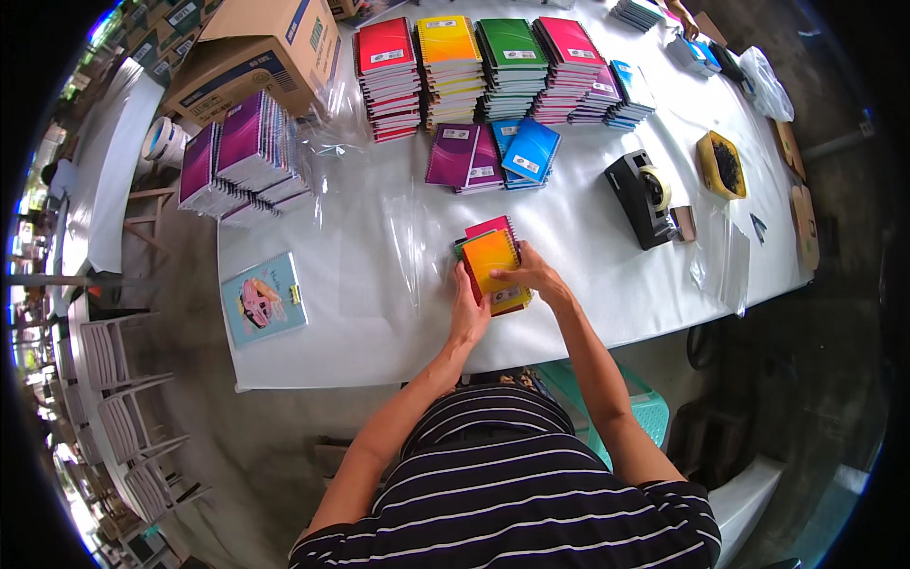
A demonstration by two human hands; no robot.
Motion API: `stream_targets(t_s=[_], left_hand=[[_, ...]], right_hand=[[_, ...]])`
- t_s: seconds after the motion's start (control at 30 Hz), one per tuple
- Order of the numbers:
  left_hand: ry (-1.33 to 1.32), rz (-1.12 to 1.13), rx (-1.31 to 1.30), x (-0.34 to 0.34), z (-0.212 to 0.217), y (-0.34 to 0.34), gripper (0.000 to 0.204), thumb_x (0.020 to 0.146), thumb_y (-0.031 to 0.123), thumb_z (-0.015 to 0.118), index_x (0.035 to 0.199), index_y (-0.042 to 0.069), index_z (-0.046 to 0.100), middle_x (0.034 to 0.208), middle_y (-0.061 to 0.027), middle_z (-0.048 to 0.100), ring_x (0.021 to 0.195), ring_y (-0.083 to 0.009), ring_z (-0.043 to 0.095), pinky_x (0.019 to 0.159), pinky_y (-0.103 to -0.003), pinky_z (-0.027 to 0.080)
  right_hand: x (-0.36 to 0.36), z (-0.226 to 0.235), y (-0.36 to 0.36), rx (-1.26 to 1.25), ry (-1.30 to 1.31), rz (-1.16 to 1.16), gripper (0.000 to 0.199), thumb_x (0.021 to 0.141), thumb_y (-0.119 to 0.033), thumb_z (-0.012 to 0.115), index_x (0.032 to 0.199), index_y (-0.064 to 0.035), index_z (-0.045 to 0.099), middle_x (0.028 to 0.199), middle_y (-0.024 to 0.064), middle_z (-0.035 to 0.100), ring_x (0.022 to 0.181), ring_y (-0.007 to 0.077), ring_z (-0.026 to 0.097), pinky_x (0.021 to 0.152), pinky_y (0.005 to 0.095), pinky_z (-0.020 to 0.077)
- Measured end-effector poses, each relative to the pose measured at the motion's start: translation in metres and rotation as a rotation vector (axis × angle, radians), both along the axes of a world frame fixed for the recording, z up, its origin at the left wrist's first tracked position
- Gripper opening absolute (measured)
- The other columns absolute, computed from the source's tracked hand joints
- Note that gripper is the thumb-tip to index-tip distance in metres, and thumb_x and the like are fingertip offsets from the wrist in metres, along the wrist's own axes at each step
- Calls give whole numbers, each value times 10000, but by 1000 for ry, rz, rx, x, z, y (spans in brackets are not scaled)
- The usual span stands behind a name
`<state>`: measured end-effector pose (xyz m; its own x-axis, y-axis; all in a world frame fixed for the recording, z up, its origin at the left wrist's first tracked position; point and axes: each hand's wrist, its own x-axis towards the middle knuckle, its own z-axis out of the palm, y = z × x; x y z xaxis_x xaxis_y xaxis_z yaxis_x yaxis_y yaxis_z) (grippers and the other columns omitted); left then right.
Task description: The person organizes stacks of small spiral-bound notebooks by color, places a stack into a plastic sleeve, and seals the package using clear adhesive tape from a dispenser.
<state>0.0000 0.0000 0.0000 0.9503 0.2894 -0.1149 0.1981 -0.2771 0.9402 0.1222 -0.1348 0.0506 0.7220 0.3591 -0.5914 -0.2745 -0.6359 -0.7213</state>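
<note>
Many purple notebooks (248, 142) come first on my feed, stacked left of the bundle (491, 254) and farther from the person; a carton (289, 62) stands just beyond them. Also left of the bundle, but nearer to its level, I see a pale blue notebook (245, 313) lying flat on the worktop (360, 341). Beyond the bundle I make out a red stack (387, 71), then a yellow stack (448, 66), with a purple pair (447, 159) closer to it.

I have the left hand (467, 308) grasping the bundle along its left side and lower end. The bundle shows an orange notebook (485, 270) on top and a pink notebook (487, 226) poking out at its far end; whether its underside touches the worktop I cannot tell.

I have the right hand (536, 273) grasping its right side, thumb on the orange cover. Beyond the bundle stand a green stack (513, 62) and, farther right, a pink stack (569, 43), with blue notebooks (531, 147) nearer to it. Well right of the bundle I find a tape dispenser (637, 204), a yellow tub (704, 159) and clear bags (730, 270).
</note>
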Motion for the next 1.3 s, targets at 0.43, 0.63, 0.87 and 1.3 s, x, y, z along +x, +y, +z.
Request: stream_targets(t_s=[0.43, 0.63, 0.87, 1.3], left_hand=[[-43, -176, -877, 5, 31, 23, 1047, 716, -120, 686, 1524, 75, 51, 1481, -71, 330, 1359, -212, 335, 1132, -357, 298], [-214, -241, -705, 3, 70, -2, 992, 714, -85, 720, 1513, 42, 145, 1482, -124, 353, 1333, -209, 390, 1125, -328, 288], [-276, -503, -223, 19, 42, -8, 1102, 630, 13, 801, 1524, 130, 168, 1512, -117, 330, 1388, -225, 320, 1143, -344, 241], [-276, -260, -567, 38, 60, -46, 1187, 640, 112, 785, 1531, 199, 5, 1534, -119, 225, 1334, -214, 349, 1102, -369, 310]], right_hand=[[-45, 11, -34, 637, -115, -131, 687, 669, -159, 848, 1217, -42, 449, 1128, 113, 579, 1093, 221, 525, 982, 355, 392], [-59, 24, -60, 768, -183, -221, 806, 647, -152, 860, 1318, -79, 419, 1180, 81, 548, 1159, 217, 490, 1061, 372, 329], [-47, 3, -84, 679, -528, 58, 829, 622, -188, 862, 1327, -82, 440, 1237, 92, 527, 1168, 225, 506, 1025, 360, 398], [-34, -22, -77, 715, -312, -59, 726, 681, -56, 827, 1269, -78, 402, 1139, 42, 532, 1124, 155, 505, 933, 326, 461]])
